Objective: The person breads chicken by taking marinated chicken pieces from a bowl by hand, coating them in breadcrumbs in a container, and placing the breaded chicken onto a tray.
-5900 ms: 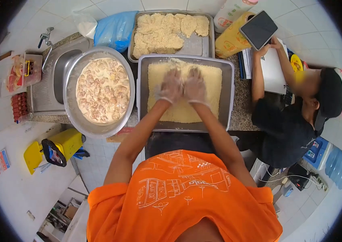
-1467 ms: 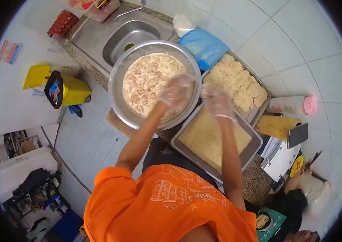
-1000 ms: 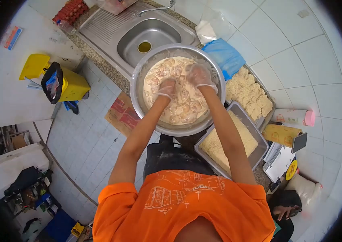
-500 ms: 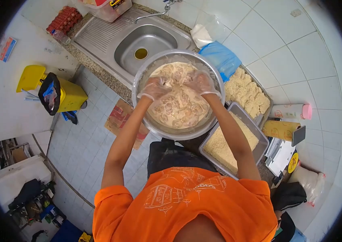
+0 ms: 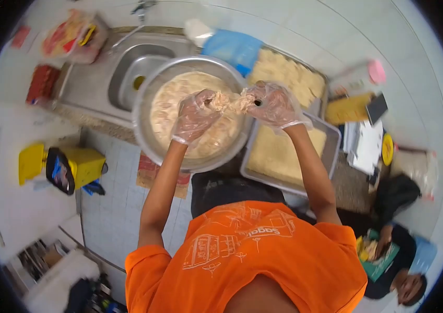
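Note:
My left hand (image 5: 196,116), in a clear plastic glove, pinches one end of a battered meat piece (image 5: 231,103) above the right part of the metal bowl (image 5: 143,130). The other end is held by my gloved right hand (image 5: 274,104), over the gap between the bowl and the grey tub (image 5: 334,148). Pale batter with meat pieces (image 5: 172,104) fills the bowl. A layer of yellowish crumbs (image 5: 273,156) lies in the tub. Behind it, a metal tray holds crumb-coated pieces (image 5: 286,75).
A sink (image 5: 122,78) and faucet are behind the bowl at left. A blue bag (image 5: 232,49) lies by the wall. Yellow roll (image 5: 349,108), phone (image 5: 377,108) and papers (image 5: 365,146) stand right. Another person (image 5: 401,261) is at lower right; a yellow bin (image 5: 88,166) is left.
Both hands have risen out of the batter with a meat piece between them and moved toward the tub. The view has turned right, and another person's face and hand now show at lower right.

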Demonstrator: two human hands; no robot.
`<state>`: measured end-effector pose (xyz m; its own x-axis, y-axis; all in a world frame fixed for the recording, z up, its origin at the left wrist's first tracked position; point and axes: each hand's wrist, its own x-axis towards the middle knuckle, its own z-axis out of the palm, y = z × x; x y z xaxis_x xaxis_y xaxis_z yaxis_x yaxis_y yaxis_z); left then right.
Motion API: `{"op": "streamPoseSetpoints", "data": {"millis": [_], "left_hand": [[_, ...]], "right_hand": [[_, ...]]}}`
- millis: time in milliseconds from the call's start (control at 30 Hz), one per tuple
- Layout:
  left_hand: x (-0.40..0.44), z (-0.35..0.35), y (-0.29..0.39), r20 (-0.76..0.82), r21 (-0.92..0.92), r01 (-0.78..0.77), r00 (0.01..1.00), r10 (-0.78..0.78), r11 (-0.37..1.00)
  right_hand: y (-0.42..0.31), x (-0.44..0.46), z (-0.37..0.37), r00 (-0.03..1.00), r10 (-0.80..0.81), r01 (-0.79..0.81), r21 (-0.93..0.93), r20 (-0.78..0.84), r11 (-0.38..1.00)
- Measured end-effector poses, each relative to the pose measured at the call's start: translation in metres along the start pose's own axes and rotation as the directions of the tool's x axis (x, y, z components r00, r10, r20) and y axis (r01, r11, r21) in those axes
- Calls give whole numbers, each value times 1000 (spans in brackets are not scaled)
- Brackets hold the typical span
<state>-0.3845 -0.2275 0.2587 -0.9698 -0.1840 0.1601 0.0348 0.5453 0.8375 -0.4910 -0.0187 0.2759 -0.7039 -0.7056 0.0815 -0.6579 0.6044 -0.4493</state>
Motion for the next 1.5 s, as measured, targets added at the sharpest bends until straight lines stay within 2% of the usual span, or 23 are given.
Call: {"op": "streamPoseSetpoints", "data": {"millis": [67,100,167,233,300,367,433,500,633,700,733,800,867,933,967,1033,1067,1133,1233,1267,1367,1400,1500], "left_hand": [[-6,41,22,64,-224,0,998,15,975],[-7,65,28,165,-211,65,986,-31,975],[-11,109,37,336,-143,180,934,-124,973],[6,157,38,532,126,128,828,-176,984],[14,226,7,617,272,106,743,-257,957],[7,292,-49,604,602,-235,759,-243,763],[1,301,-58,563,672,-326,808,-173,664],[-26,285,-37,585,601,-78,721,-371,796],[-71,288,4,735,457,327,385,-558,828],[-72,299,22,754,378,515,311,-579,769],[-68,296,33,710,357,524,386,-588,774],[-58,296,43,601,336,513,528,-599,790],[-41,308,36,464,375,470,650,-601,799],[-31,330,14,483,612,127,722,-495,781],[-32,345,-6,586,717,-208,698,-412,665],[-31,350,-24,710,656,-460,644,-284,598],[-41,339,-29,720,574,-389,659,-217,721],[-45,329,-35,711,391,-337,702,-49,856],[-28,333,-36,757,457,-265,616,-216,849],[-25,334,-37,789,506,-322,546,-280,800],[-22,346,-70,821,473,-366,513,-250,802],[-12,336,-41,807,540,-448,517,-287,712],[24,319,-25,882,471,-246,158,-444,847]], "right_hand": [[10,-40,-36,992,60,-54,-58,107,997],[17,-57,-50,979,94,-78,-94,180,993],[39,-84,-60,928,182,-134,-165,325,977],[81,-101,-47,834,295,-198,-245,467,949],[147,-119,-7,858,363,-276,-269,364,923],[187,-151,18,848,468,-391,-300,251,870],[211,-183,26,796,592,-526,-338,128,781],[228,-242,74,735,667,-586,-383,120,714],[210,-311,170,537,758,-806,-41,370,591],[183,-287,152,315,847,-922,347,428,168],[172,-274,133,205,848,-864,498,488,-77],[180,-260,100,362,829,-925,272,425,265],[187,-238,76,490,779,-862,87,391,499],[188,-212,77,616,732,-760,-21,291,649],[186,-206,87,689,695,-694,-91,206,714],[188,-201,136,857,508,-511,-263,-84,819],[176,-211,132,808,587,-574,-160,48,803],[177,-207,125,790,603,-575,-206,111,792],[171,-209,130,756,632,-577,-281,172,767],[181,-194,126,760,632,-569,-313,151,760],[202,-192,123,772,555,-511,-215,312,832],[211,-192,113,766,505,-416,-292,398,861],[211,-189,65,545,524,-499,-248,654,830]]}}
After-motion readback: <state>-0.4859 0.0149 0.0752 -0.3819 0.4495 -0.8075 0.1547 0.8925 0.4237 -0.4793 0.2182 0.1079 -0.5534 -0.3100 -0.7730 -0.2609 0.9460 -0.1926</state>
